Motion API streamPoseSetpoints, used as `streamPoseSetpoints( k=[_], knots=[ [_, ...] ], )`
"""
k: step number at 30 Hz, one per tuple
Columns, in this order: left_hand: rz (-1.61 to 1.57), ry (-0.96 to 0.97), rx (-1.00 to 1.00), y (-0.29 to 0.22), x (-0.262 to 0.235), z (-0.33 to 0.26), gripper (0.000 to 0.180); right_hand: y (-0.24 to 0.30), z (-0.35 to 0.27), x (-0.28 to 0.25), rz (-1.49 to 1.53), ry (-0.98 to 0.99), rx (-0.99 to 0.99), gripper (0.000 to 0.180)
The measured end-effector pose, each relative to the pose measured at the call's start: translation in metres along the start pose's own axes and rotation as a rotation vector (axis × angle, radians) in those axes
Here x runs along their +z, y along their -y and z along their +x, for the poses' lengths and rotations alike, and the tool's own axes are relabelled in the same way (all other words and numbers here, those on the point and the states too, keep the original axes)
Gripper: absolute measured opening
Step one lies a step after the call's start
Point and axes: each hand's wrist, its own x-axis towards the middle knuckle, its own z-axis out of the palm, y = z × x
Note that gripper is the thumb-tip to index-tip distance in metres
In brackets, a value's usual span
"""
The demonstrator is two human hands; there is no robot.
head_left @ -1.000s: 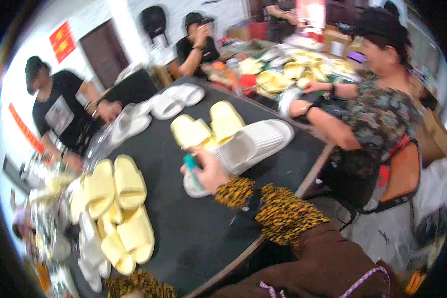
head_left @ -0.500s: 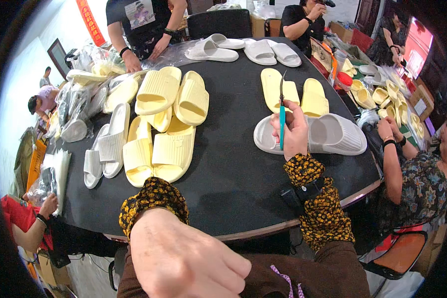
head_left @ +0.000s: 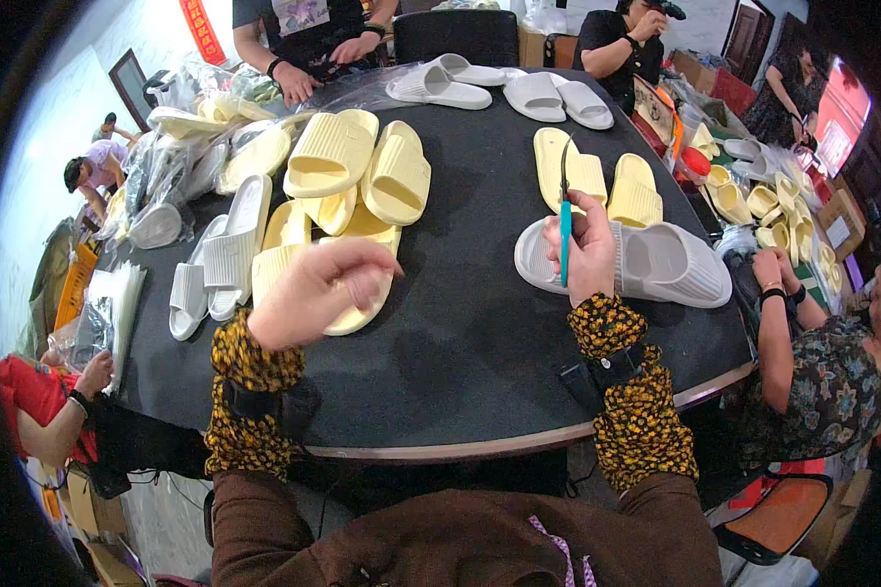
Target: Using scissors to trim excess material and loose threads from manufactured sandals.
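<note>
My right hand is closed around a teal-handled tool with a thin, curved dark tip pointing away from me. It rests over a pair of grey slide slippers, partly covering the left one. Just beyond them lie two yellow slippers. On the left, my left hand hovers over a pile of yellow slippers, hiding parts of the nearest ones. Its fingers are loosely bent, slightly blurred, with nothing visible in them. Beside that pile are grey slippers.
More grey slippers lie at the table's far side. Bagged slippers and a stack of clear bags occupy the left edge. People work around the black table. At the right, yellow slippers crowd another surface.
My left hand has moved from close to my body, away over the yellow slippers. My right hand still holds the teal-handled tool over the grey pair. The whole view has shifted slightly.
</note>
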Motion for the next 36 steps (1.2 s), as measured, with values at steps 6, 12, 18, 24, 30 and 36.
streamPoseSetpoints(
  k=[6, 12, 18, 24, 30, 36],
  knots=[
    [0.013, -0.757, -0.12, 0.097, -0.073, 0.018, 0.029, -0.002, 0.0, 0.002, -0.002, 0.006, -0.01, 0.041],
    [-0.024, -0.714, -0.261, 0.11, -0.082, 0.03, 0.036, -0.013, 0.002, -0.001, -0.089, 0.006, -0.056, 0.041],
    [-0.25, -0.645, -0.324, 0.107, -0.076, 0.048, 0.032, -0.016, 0.003, 0.0, -0.061, 0.016, -0.094, 0.041],
    [-0.57, -0.608, -0.194, 0.118, -0.074, 0.054, 0.018, -0.015, 0.004, -0.001, -0.099, 0.014, -0.091, 0.039],
    [-0.828, -0.471, -0.155, 0.09, -0.034, 0.041, 0.019, -0.02, 0.006, -0.001, -0.057, 0.005, -0.123, 0.042],
    [-0.792, -0.426, -0.183, 0.068, 0.014, 0.014, 0.019, -0.012, 0.002, 0.0, -0.054, -0.003, -0.084, 0.043]
  ],
)
